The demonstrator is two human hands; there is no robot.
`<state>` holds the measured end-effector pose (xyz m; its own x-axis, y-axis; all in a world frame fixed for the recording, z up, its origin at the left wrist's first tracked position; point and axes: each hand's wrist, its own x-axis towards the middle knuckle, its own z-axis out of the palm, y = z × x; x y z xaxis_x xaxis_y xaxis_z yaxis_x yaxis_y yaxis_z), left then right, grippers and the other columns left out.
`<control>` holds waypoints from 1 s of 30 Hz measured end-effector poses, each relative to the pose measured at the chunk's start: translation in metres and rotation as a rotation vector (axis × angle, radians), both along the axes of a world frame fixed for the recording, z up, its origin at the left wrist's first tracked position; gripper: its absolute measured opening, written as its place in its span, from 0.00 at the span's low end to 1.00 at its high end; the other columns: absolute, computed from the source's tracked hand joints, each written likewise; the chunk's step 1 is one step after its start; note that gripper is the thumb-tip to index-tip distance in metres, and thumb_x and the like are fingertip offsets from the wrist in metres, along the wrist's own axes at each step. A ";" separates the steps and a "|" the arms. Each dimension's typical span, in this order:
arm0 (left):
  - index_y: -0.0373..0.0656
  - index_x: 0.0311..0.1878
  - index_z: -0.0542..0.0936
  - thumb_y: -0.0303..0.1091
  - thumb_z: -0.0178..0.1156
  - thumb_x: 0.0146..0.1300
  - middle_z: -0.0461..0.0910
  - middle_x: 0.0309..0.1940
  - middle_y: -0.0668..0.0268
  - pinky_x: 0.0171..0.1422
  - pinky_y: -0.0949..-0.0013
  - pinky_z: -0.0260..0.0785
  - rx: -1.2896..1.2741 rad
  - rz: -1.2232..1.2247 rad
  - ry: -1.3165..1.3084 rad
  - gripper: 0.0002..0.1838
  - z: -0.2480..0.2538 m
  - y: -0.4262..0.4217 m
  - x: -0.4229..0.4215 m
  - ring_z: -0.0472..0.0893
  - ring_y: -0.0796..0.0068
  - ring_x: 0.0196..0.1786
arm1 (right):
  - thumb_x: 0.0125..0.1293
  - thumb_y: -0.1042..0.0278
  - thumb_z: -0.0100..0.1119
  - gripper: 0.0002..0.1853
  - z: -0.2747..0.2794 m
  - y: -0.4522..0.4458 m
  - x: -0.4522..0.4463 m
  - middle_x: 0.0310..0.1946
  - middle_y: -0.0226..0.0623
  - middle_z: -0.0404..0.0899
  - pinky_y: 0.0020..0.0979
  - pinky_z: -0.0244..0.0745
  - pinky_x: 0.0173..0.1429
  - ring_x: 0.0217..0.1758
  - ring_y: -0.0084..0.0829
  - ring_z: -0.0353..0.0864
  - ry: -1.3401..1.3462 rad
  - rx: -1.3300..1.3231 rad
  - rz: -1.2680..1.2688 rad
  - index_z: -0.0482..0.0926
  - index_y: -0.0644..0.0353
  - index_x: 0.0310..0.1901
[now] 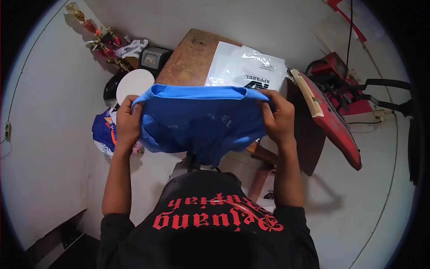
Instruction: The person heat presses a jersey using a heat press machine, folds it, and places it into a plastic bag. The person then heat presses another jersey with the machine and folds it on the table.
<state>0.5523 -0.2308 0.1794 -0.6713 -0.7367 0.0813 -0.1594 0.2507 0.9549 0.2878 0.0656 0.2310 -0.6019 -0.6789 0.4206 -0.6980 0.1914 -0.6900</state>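
A blue garment with faint lettering is stretched out between my two hands, its lighter blue edge uppermost. My left hand grips its left top corner, fingers closed on the cloth. At the right top corner my right hand pinches the fabric, thumb in front. The lower part of the cloth hangs in folds above my black shirt. Behind it lies a white plastic bag with black "APPAREL" print, on a wooden table.
A red heat press with black handles stands at the right. On the left are a round white disc, a grey box-shaped device, trophies and a blue patterned cloth bundle. Another printed package lies low, beside my right forearm.
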 end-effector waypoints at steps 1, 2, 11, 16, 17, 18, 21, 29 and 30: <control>0.39 0.46 0.79 0.34 0.59 0.79 0.79 0.37 0.72 0.52 0.73 0.69 -0.133 0.005 0.000 0.08 0.020 -0.027 -0.011 0.75 0.81 0.43 | 0.66 0.75 0.63 0.10 0.010 -0.020 -0.010 0.37 0.44 0.90 0.37 0.83 0.46 0.38 0.45 0.91 0.003 -0.008 0.011 0.86 0.60 0.48; 0.39 0.46 0.79 0.35 0.60 0.78 0.79 0.38 0.72 0.53 0.73 0.69 -0.265 0.009 0.002 0.08 0.039 -0.058 -0.021 0.75 0.81 0.43 | 0.67 0.73 0.63 0.10 0.019 -0.039 -0.022 0.38 0.43 0.90 0.38 0.83 0.47 0.39 0.46 0.91 0.007 -0.015 0.020 0.87 0.59 0.48; 0.32 0.64 0.80 0.40 0.76 0.65 0.86 0.53 0.57 0.61 0.72 0.76 -0.411 0.066 0.234 0.30 0.253 -0.188 -0.131 0.86 0.69 0.53 | 0.60 0.65 0.70 0.19 0.102 -0.279 -0.225 0.42 0.58 0.89 0.44 0.81 0.52 0.45 0.49 0.90 0.215 -0.133 0.141 0.87 0.66 0.51; 0.33 0.67 0.78 0.41 0.75 0.63 0.80 0.63 0.51 0.73 0.61 0.69 -0.472 -0.178 0.217 0.34 0.224 -0.085 -0.099 0.80 0.61 0.66 | 0.59 0.65 0.65 0.17 0.128 -0.271 -0.272 0.36 0.60 0.87 0.44 0.81 0.47 0.38 0.48 0.88 0.308 0.173 0.313 0.88 0.65 0.47; 0.33 0.66 0.78 0.38 0.74 0.63 0.81 0.61 0.52 0.73 0.62 0.68 -0.386 -0.178 0.243 0.31 0.205 -0.057 -0.102 0.80 0.63 0.64 | 0.59 0.64 0.65 0.17 0.122 -0.262 -0.283 0.36 0.60 0.87 0.44 0.81 0.47 0.38 0.48 0.88 0.331 0.250 0.332 0.88 0.65 0.47; 0.33 0.65 0.79 0.35 0.73 0.63 0.81 0.59 0.53 0.72 0.64 0.68 -0.301 -0.175 0.274 0.29 0.183 -0.028 -0.110 0.80 0.65 0.62 | 0.59 0.63 0.65 0.17 0.113 -0.251 -0.295 0.36 0.60 0.87 0.45 0.81 0.47 0.38 0.48 0.88 0.361 0.293 0.319 0.88 0.65 0.47; 0.37 0.53 0.84 0.27 0.65 0.69 0.84 0.49 0.62 0.62 0.68 0.73 -0.147 -0.410 0.124 0.12 0.111 0.040 -0.160 0.82 0.72 0.53 | 0.62 0.63 0.65 0.16 0.073 -0.217 -0.332 0.41 0.55 0.88 0.46 0.81 0.51 0.44 0.49 0.88 0.488 0.510 0.285 0.87 0.63 0.47; 0.42 0.71 0.75 0.28 0.68 0.63 0.73 0.72 0.45 0.80 0.50 0.64 -0.185 -0.999 -0.060 0.31 -0.114 0.167 -0.296 0.72 0.42 0.75 | 0.61 0.68 0.65 0.22 -0.147 -0.114 -0.418 0.56 0.49 0.86 0.46 0.79 0.67 0.63 0.48 0.84 0.146 1.292 0.012 0.86 0.54 0.59; 0.43 0.74 0.73 0.30 0.68 0.63 0.70 0.76 0.43 0.82 0.48 0.61 -0.234 -1.081 -0.086 0.34 -0.132 0.174 -0.305 0.69 0.40 0.77 | 0.61 0.69 0.64 0.25 -0.164 -0.109 -0.421 0.61 0.49 0.84 0.46 0.77 0.71 0.67 0.47 0.83 0.126 1.240 -0.080 0.85 0.53 0.63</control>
